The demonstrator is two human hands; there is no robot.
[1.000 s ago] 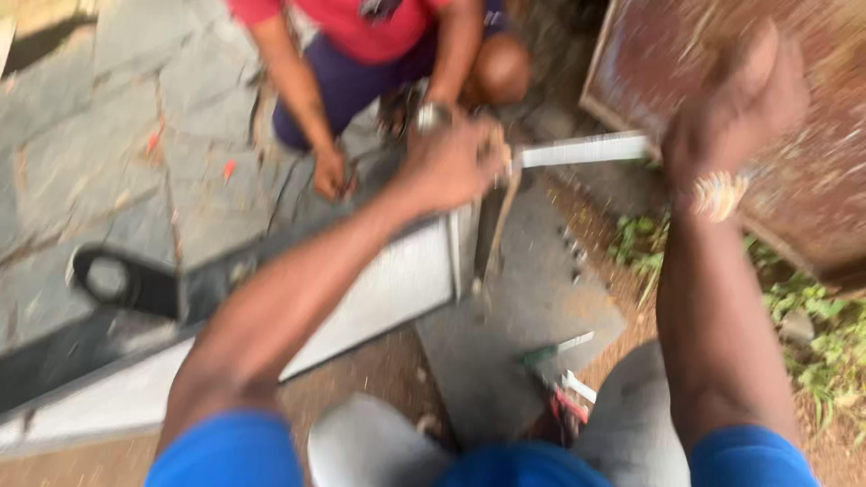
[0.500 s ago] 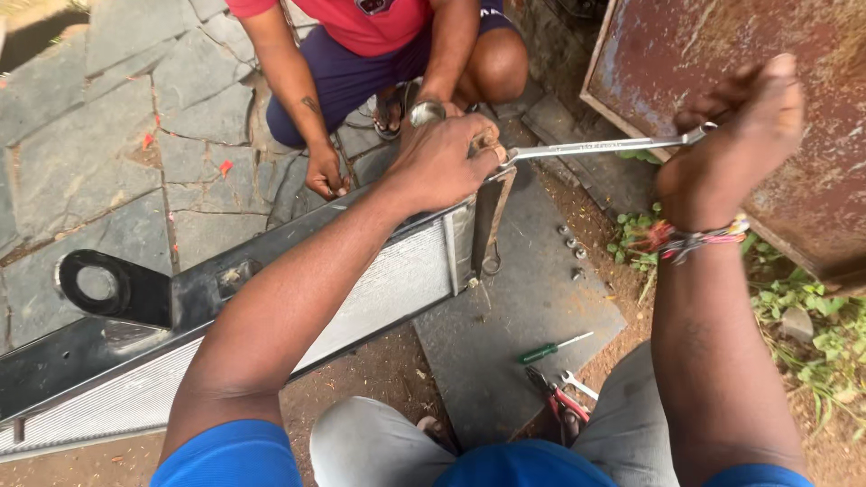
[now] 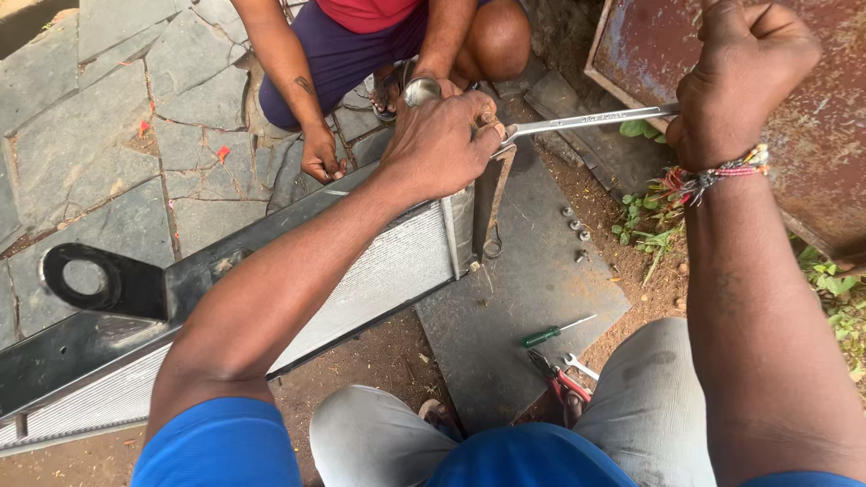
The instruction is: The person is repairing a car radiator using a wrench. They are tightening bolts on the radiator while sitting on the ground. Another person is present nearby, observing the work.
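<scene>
Mid-job at frame centre: left hand (image 3: 442, 144) clamps the radiator (image 3: 379, 271) end, right hand (image 3: 740, 77) fisted on the spanner (image 3: 586, 118), loose bolts (image 3: 575, 225) lying beside it

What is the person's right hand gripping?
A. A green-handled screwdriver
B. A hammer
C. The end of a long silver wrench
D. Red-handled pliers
C: the right hand is closed in a fist round the far end of the long silver wrench, while the left hand presses at its other end on the radiator; the screwdriver and pliers lie on the ground.
</scene>
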